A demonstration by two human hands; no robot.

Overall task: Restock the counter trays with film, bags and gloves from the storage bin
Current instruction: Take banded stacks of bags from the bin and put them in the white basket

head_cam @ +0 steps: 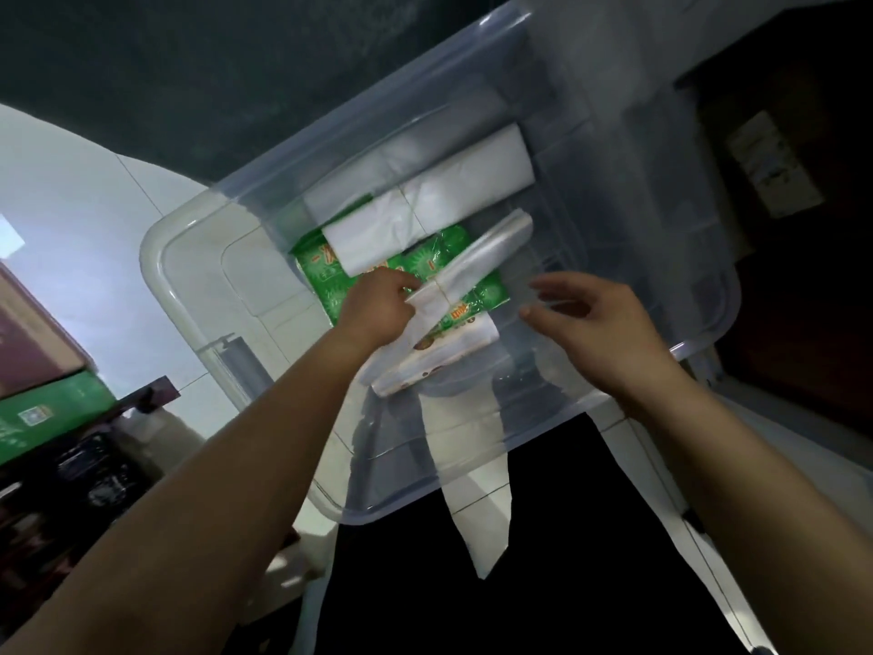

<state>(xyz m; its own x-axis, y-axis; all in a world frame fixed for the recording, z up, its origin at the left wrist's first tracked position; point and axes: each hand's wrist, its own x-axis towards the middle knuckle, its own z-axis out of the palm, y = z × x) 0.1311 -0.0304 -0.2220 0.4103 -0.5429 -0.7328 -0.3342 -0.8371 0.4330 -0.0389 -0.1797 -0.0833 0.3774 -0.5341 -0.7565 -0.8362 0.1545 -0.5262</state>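
1. Two hands work inside the clear storage bin [704, 345], which sits low in front of the person. Its lid [163, 257] appears to lie just beside it on the left.
2. The left hand [378, 307] pinches the near end of a translucent bag bundle [479, 255] between thumb and fingers. The bundle lies over the other stock in the bin.
3. The bundle's long axis runs from that pinch up and away to the right, so its free end points toward the bin's far side.
4. The right hand [586, 314] hovers spread, fingers loosely straight, holding nothing. It is just right of the bundle's near end and apart from it.
5. Underneath, inside the bin, lie green packets [326, 276], folded white bag bundles [425, 200] and a printed pack [441, 359].
6. Judgement: the left hand is the nearer one and has the grip. Taking the bundle out calls for drawing it back along its length toward the person, and the right hand could support the free end. No counter trays are in view.
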